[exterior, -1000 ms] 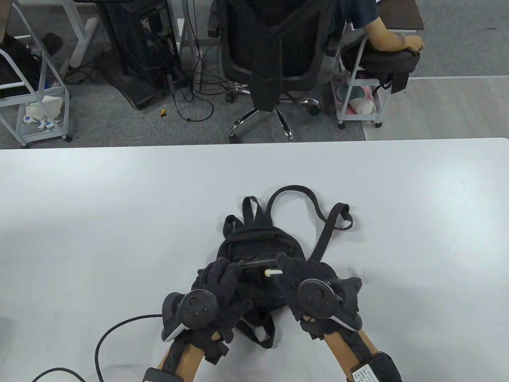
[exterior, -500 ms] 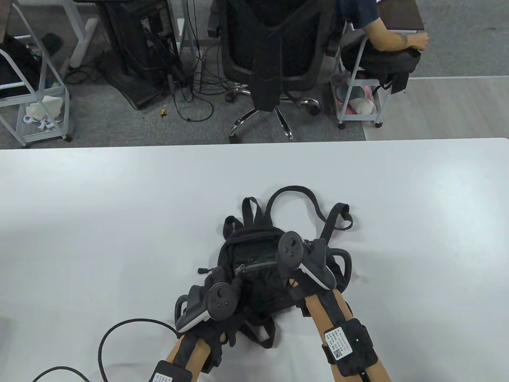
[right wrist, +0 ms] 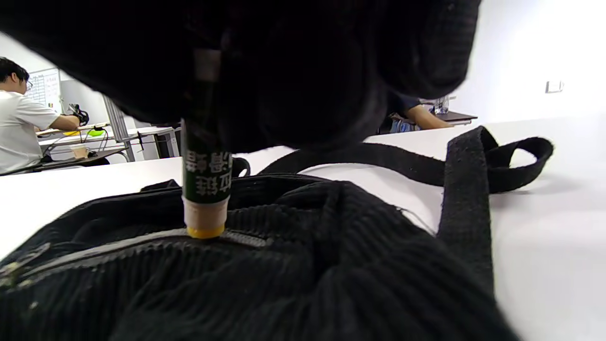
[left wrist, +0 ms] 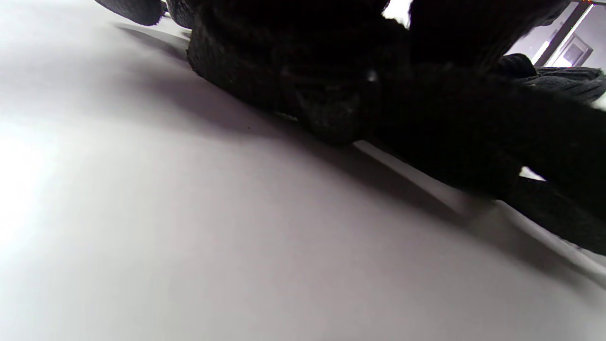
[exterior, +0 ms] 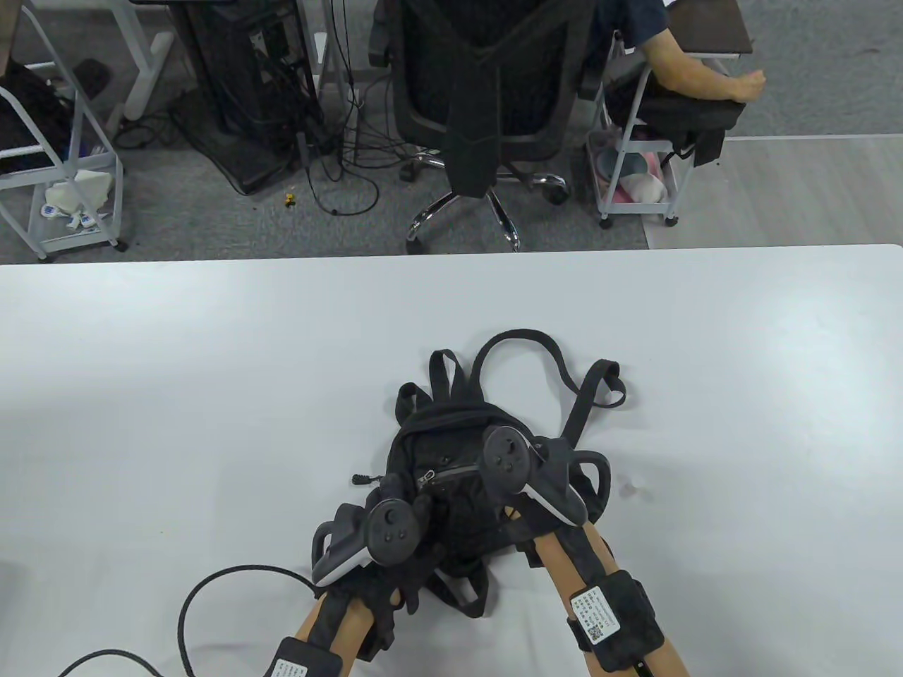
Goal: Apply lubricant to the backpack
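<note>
Pressing a lubricant stick (right wrist: 204,189) onto the zipper (right wrist: 142,244) of a black backpack (exterior: 451,451) lying near the near edge of the white table (exterior: 211,395).

Table view: the left hand (exterior: 395,543) rests on the backpack's near left side beside the zipper pull; whether it grips the fabric cannot be told. The right hand (exterior: 525,479) sits over the zipper's right end, straps (exterior: 550,367) splayed on the far side. Left wrist view: only dark glove and fabric against the table, too dark to tell more. Right wrist view: the right hand's fingers are closed around the upright stick, its yellow tip touching the zipper.
</note>
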The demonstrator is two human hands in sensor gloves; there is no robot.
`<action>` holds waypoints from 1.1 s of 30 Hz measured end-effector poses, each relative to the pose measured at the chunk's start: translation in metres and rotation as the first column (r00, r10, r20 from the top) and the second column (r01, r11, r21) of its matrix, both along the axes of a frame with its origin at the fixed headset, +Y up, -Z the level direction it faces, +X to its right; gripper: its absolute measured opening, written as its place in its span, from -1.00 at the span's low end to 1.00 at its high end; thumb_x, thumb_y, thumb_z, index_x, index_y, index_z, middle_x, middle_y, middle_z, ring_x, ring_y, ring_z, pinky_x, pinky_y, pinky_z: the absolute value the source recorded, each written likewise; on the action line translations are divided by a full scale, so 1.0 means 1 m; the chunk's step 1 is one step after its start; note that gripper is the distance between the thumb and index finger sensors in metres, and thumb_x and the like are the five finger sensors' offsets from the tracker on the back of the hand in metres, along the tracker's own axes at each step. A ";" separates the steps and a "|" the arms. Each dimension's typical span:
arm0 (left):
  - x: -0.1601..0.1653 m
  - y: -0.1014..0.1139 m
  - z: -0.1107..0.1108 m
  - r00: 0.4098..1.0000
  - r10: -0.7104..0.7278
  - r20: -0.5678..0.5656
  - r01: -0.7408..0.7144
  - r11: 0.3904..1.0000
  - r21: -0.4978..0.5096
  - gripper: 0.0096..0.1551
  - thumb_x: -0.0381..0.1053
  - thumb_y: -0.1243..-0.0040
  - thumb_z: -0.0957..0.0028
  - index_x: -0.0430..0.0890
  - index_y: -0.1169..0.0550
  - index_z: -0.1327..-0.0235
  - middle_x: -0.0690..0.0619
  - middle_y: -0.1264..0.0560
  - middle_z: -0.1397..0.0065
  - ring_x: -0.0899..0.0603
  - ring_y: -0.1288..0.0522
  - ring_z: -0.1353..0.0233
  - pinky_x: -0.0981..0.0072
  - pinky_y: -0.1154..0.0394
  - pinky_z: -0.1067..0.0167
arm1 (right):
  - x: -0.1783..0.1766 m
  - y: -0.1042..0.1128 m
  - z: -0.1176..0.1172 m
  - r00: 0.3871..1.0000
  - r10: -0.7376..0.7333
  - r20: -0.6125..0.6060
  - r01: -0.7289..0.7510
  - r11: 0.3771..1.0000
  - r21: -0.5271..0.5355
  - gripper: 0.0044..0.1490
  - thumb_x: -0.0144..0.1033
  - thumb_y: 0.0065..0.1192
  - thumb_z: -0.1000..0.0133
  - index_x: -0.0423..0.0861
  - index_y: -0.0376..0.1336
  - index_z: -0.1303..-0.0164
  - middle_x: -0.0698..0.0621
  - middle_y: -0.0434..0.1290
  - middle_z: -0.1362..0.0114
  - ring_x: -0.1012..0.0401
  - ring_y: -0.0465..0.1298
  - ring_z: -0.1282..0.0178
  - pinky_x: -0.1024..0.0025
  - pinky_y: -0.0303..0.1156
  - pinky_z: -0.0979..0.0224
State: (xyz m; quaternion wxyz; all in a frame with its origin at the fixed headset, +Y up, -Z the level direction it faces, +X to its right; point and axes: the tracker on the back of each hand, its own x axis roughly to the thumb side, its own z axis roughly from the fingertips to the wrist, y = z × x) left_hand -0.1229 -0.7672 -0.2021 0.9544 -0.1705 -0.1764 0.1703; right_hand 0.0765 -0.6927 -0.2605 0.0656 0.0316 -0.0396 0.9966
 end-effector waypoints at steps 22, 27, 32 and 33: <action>0.001 -0.001 0.000 1.000 -0.011 0.006 0.011 1.000 -0.001 -0.09 0.28 -0.16 -0.05 -0.17 -0.32 -0.59 -0.54 0.09 -0.57 -0.66 -0.13 -0.55 -0.56 -0.16 -0.38 | 0.007 -0.010 0.007 0.999 0.027 -0.019 -0.026 0.998 0.062 -0.47 0.08 0.47 0.01 0.21 0.44 -0.18 0.13 0.65 -0.05 0.25 0.75 0.24 0.17 0.60 -0.19; 0.001 -0.001 0.000 1.000 -0.013 0.008 0.013 1.000 -0.002 -0.09 0.28 -0.16 -0.05 -0.16 -0.33 -0.59 -0.55 0.09 -0.57 -0.66 -0.13 -0.56 -0.56 -0.16 -0.38 | -0.002 -0.012 0.010 0.998 -0.039 -0.057 0.044 0.995 0.085 -0.47 0.09 0.46 0.00 0.23 0.43 -0.18 0.15 0.65 -0.06 0.26 0.74 0.22 0.18 0.60 -0.22; 0.002 -0.001 0.000 1.000 -0.021 0.010 0.021 1.000 -0.001 -0.09 0.28 -0.15 -0.05 -0.17 -0.32 -0.59 -0.55 0.09 -0.57 -0.66 -0.13 -0.56 -0.57 -0.16 -0.38 | 0.002 -0.011 0.014 0.997 0.026 -0.066 -0.020 0.995 0.099 -0.48 0.09 0.48 0.01 0.23 0.45 -0.16 0.13 0.66 -0.03 0.25 0.74 0.25 0.17 0.60 -0.20; 0.002 -0.001 0.000 1.000 -0.023 0.010 0.023 1.000 -0.002 -0.09 0.28 -0.15 -0.05 -0.17 -0.32 -0.59 -0.55 0.09 -0.57 -0.66 -0.13 -0.56 -0.57 -0.16 -0.38 | 0.003 -0.011 0.015 0.997 0.043 -0.064 -0.037 0.994 0.104 -0.48 0.08 0.48 0.01 0.23 0.45 -0.16 0.13 0.66 -0.03 0.25 0.74 0.26 0.17 0.60 -0.20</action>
